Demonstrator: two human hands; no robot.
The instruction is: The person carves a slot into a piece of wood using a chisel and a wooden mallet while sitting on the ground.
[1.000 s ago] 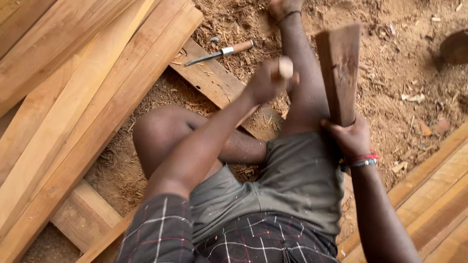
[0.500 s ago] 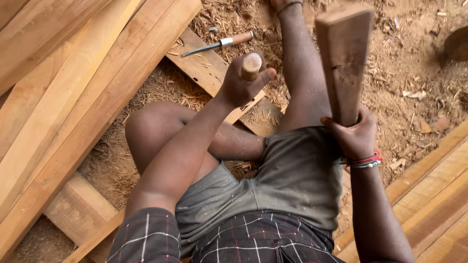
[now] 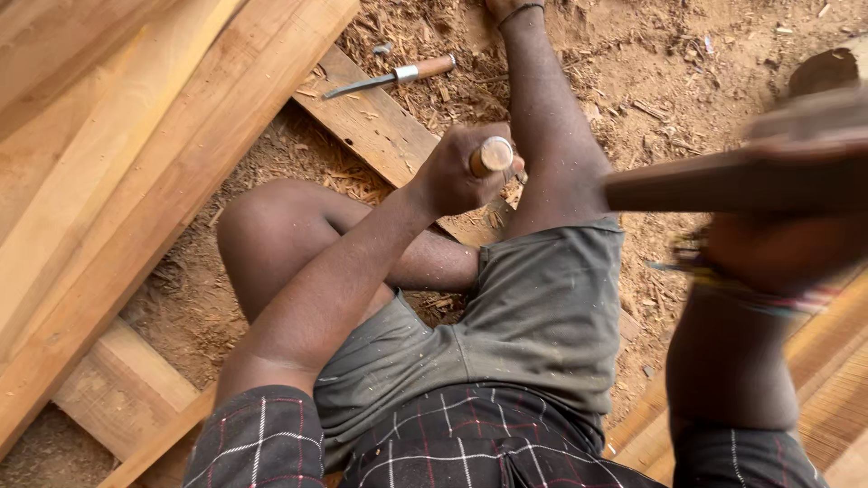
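Left hand [image 3: 457,172] is wrapped tight around a chisel [image 3: 491,155], of which only the round, pale wooden handle end shows above the fist; the blade is hidden below, somewhere over the plank [image 3: 380,126] that runs under the raised knee. Right hand [image 3: 778,248], blurred, is closed on a dark wooden mallet [image 3: 723,176] that lies across the right of the view, level with the chisel's butt but apart from it.

Judging by its look, the chisel is stiff and light, its smooth handle a bit slippery with dust, so a full fist low on the handle, leaving the end bare, suits it. The mallet seems heavy and hard and is best held at its narrow end.

A second chisel [image 3: 391,78] with a steel blade and brown handle lies loose on the plank farther off. Sawdust and shavings [image 3: 633,63] cover the ground, and pale boards [image 3: 136,154] are stacked on the left.
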